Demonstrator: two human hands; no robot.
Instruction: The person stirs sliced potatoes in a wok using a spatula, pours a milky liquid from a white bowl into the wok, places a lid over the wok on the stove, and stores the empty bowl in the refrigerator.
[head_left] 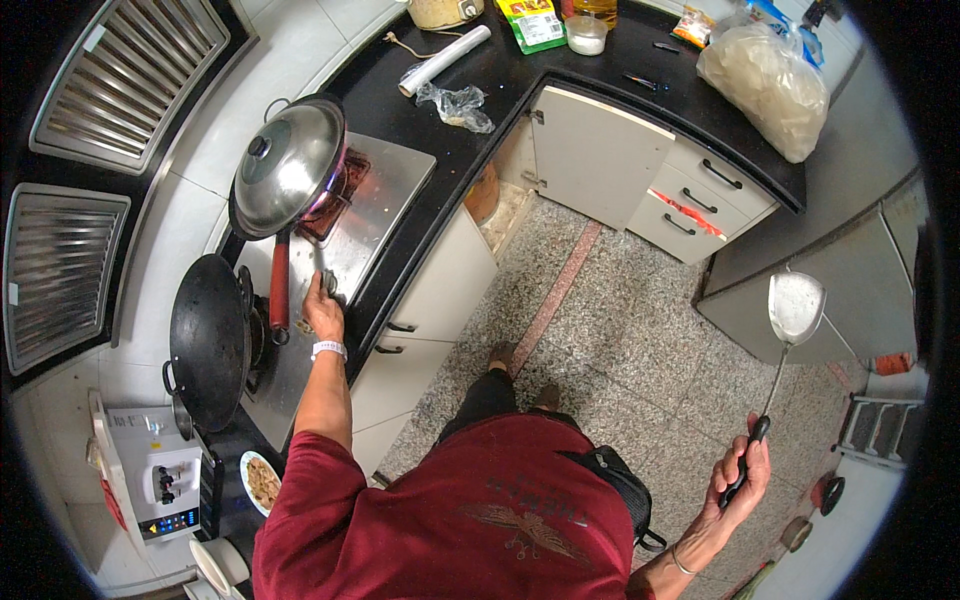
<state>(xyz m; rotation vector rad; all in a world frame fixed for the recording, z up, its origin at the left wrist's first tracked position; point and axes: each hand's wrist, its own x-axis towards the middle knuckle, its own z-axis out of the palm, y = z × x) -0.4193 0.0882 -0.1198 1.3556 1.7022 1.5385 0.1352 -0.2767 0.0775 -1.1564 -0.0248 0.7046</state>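
Observation:
My left hand [322, 308] reaches to the front of the steel gas stove [385, 190], its fingers closed on a control knob [328, 282]. Purple-blue flame glows under a wok with a red handle [281, 275], which is covered by a domed metal lid [290, 165]. Nearer on the stove, a large black wok [208, 340] is tilted up on its side. Out to the right, my right hand [738, 475] grips the black handle of a wok spatula [797, 305]. The spatula's broad metal blade points up and away, over the floor.
A plate of food [261, 482] sits on the near left counter beside a white appliance [165, 490]. On the far counter are a white roll [445, 60], crumpled plastic [457, 106], a small bowl [586, 36] and a bulging plastic bag [768, 80]. One cabinet door [590, 155] stands open.

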